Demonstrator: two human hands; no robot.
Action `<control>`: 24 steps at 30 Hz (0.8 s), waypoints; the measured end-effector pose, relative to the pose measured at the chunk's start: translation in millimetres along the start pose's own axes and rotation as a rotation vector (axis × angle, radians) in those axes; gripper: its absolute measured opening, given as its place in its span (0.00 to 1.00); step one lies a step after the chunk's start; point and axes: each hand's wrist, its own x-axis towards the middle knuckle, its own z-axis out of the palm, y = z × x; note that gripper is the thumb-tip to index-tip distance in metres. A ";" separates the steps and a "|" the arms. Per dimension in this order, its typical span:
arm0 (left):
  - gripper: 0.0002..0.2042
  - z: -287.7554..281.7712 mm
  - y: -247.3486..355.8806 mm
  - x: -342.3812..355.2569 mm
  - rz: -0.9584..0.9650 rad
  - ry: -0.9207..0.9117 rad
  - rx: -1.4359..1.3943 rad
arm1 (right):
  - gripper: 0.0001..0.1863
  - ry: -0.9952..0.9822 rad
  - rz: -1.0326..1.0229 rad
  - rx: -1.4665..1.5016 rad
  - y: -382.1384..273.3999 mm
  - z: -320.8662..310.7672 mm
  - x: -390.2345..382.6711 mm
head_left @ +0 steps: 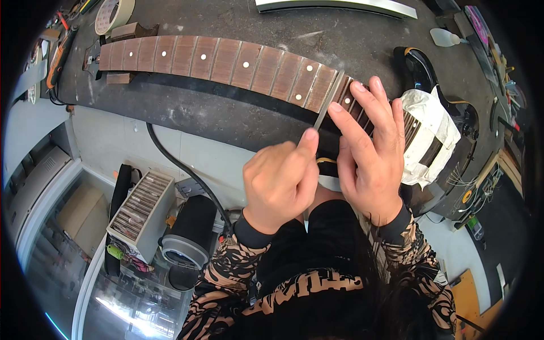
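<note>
The guitar neck (226,59) is lying across the worktop (175,113), its far left end reaching past a wooden block (134,31) and its other end running toward the black guitar body (472,130) at the right. Pale covering sheets (445,133) are wrapping the area where neck and body are meeting. A slim metal tool (322,116) is lying crosswise on the brown, dotted fretboard face, its near end sticking out over the edge toward the person.

The left hand (277,178) is curling into a fist and clamping that near end, the thumb side pressing close to the neck's edge. The right hand (371,139) is holding its fingers spread apart, not closed round anything — the index fingertip is touching down right beside the tool, and the other tips are resting over the fretboard.

The tool is looking light, stiff and smooth, so it is probably calling for a firm pinch at the near end, with a fingertip steadying it from above. The neck is seeming rigid and rather long, the body likely carrying most of the weight; for lifting, one palm would be suiting the underside of the neck and the other the body — the wooden face is probably scratching easily, and the covering sheets are looking too thin for gripping.
</note>
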 end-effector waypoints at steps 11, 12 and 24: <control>0.26 4.0 -3.2 -6.9 0.020 0.011 -0.099 | 0.42 0.015 -0.008 -0.012 1.0 -1.0 1.4; 0.26 -1.5 -0.4 -17.9 -0.004 0.011 -0.108 | 0.42 0.008 -0.013 -0.010 0.8 1.3 -0.1; 0.25 -8.2 -0.6 -31.8 -0.034 -0.014 -0.069 | 0.41 0.008 -0.016 -0.006 0.7 4.0 -0.7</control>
